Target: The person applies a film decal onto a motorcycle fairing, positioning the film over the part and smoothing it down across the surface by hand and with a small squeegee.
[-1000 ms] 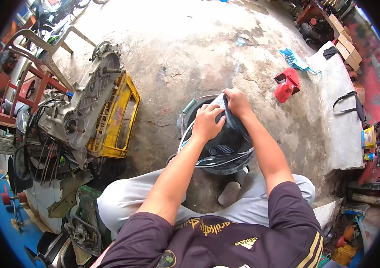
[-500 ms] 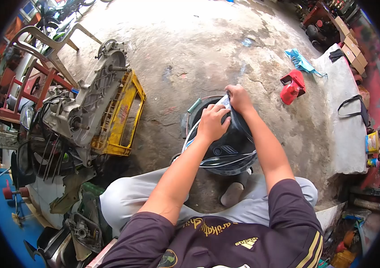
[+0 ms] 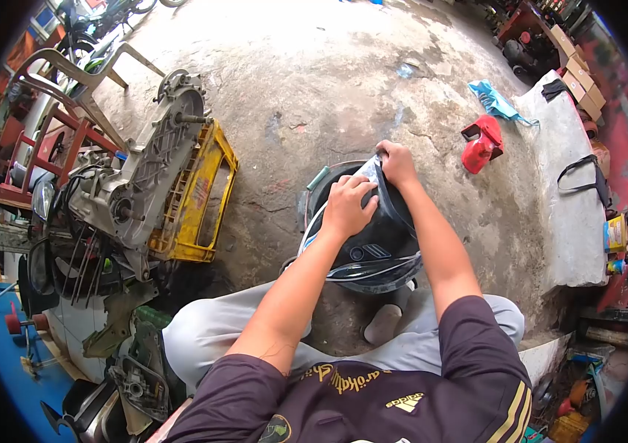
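A glossy black panel (image 3: 384, 227) with white and blue striping, which looks like a motorcycle body panel, lies tilted over a black bucket (image 3: 373, 284) between my knees. My right hand (image 3: 397, 164) is closed around the panel's far narrow tip. My left hand (image 3: 349, 208) rests on the panel's upper left side, fingers laid over a whitish patch (image 3: 370, 170) and thumb held apart. The underside of the panel and the inside of the bucket are mostly hidden. A green grip (image 3: 319, 178) on the bucket's wire handle shows at the left.
On my left, a grey metal engine casing (image 3: 159, 159) leans against a yellow crate (image 3: 203, 192), with a plastic chair (image 3: 81, 74) behind. To the right lie a red plastic part (image 3: 482, 144), a blue cloth (image 3: 497, 102) and a concrete ledge (image 3: 568, 214).
My hands and the panel keep nearly the same position. The left hand has shifted slightly on the panel, and the view has moved a little.
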Available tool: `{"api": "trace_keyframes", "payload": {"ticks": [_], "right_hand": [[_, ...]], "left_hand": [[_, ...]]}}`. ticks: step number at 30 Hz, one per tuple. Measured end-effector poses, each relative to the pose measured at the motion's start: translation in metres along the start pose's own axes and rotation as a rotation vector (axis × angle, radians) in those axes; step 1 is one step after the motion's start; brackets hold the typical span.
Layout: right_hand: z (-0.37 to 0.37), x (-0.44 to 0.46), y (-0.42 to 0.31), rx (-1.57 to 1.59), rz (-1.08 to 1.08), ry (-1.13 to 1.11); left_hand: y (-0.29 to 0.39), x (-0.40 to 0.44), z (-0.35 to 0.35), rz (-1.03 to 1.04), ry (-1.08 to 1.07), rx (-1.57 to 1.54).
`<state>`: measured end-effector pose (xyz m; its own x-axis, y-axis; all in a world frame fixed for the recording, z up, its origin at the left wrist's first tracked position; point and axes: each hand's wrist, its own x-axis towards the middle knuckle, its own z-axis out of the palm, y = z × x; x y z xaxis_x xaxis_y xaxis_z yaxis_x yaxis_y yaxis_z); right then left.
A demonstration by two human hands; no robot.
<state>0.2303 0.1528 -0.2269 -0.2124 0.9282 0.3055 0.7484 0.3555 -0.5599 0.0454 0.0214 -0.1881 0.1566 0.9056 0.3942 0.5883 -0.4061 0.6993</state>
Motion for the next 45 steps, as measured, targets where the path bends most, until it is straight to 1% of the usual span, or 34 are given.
{"api": "trace_keyframes", "payload": {"ticks": [2,3,5,6,8,9,10,12,14,19,23,27,29,33,35,38,42,45], "right_hand": [[0.014,0.005,0.019,-0.017,0.107,-0.064],[0.012,0.003,0.017,-0.013,0.104,-0.063],[0.004,-0.005,0.007,0.015,0.108,0.071],[0.000,-0.005,0.003,0.017,0.105,0.073],[-0.012,-0.009,-0.001,0.213,0.229,0.182],[-0.019,-0.013,-0.009,0.227,0.163,0.101],[-0.020,-0.017,-0.011,0.227,0.173,0.100],[-0.023,-0.014,-0.017,0.079,0.059,-0.081],[-0.022,-0.010,-0.022,0.048,0.080,-0.087],[-0.014,-0.011,-0.021,-0.007,0.073,-0.013],[-0.021,-0.028,-0.030,0.087,0.098,-0.002],[-0.015,-0.017,-0.025,0.038,0.092,-0.006],[-0.008,-0.007,-0.020,0.043,0.128,0.008],[-0.006,-0.011,-0.019,0.027,0.140,0.018],[-0.016,-0.026,-0.030,0.065,0.096,0.028],[-0.022,-0.035,-0.033,0.081,0.087,0.024],[-0.011,-0.012,-0.023,0.057,0.087,0.023],[-0.008,0.000,-0.021,-0.043,0.103,-0.005]], "left_hand": [[0.002,0.000,-0.001,-0.006,0.001,0.007],[0.001,0.000,0.000,-0.012,-0.004,-0.004],[0.000,0.000,-0.001,-0.015,-0.008,-0.013],[0.000,0.001,-0.002,-0.021,-0.020,-0.008],[0.000,0.002,-0.001,-0.030,-0.040,-0.007],[-0.002,0.001,-0.001,-0.025,-0.037,-0.003],[-0.002,0.000,0.000,-0.018,-0.030,0.001],[-0.002,0.002,0.000,-0.015,-0.016,-0.008],[-0.001,0.001,0.000,-0.013,-0.020,0.003],[-0.002,0.001,0.001,-0.019,-0.016,-0.010],[0.001,0.001,-0.002,-0.029,-0.022,-0.004],[-0.001,0.001,0.000,-0.017,-0.013,-0.010],[-0.002,0.001,0.000,-0.012,-0.008,-0.014],[-0.003,0.001,0.002,-0.018,-0.008,-0.011],[-0.004,0.000,0.001,-0.020,-0.005,0.002],[-0.005,-0.001,0.003,-0.016,-0.005,-0.004],[-0.005,-0.001,0.003,-0.007,0.010,-0.014],[-0.005,-0.001,0.004,-0.004,0.017,0.001]]}}
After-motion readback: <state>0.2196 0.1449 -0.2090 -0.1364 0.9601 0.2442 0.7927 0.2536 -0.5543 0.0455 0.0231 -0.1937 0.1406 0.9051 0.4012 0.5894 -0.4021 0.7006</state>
